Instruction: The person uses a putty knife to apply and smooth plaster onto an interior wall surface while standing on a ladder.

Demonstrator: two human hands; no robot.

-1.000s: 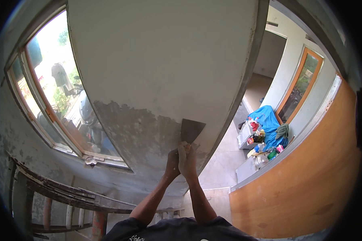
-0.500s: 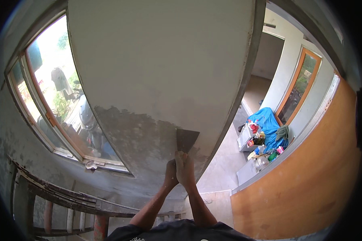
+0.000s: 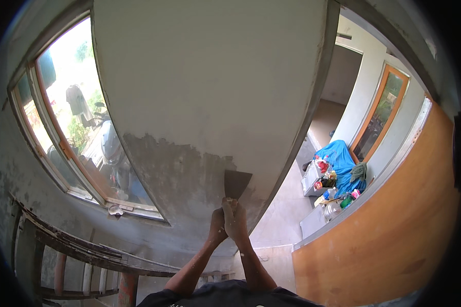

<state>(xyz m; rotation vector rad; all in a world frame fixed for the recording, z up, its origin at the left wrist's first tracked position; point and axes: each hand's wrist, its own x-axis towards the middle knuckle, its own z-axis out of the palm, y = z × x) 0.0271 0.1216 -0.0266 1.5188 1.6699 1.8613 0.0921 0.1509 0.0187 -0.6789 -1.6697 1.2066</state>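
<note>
Both my hands are clasped together on the handle of a wide putty knife. My left hand sits on the left of the grip and my right hand on the right. The dark blade presses flat against the wall where pale fresh plaster above meets the darker grey rough patch below. My forearms rise from the lower edge of the picture.
A large window with a wooden frame is on the left, a scooter outside it. A wooden ladder-like scaffold lies below left. Right of the wall edge, a blue cloth and containers sit on the floor by an orange wall and a door.
My clasped hands and the putty knife have slid down the wall, from near the upper border of the grey patch to lower on it. The view has tilted slightly.
</note>
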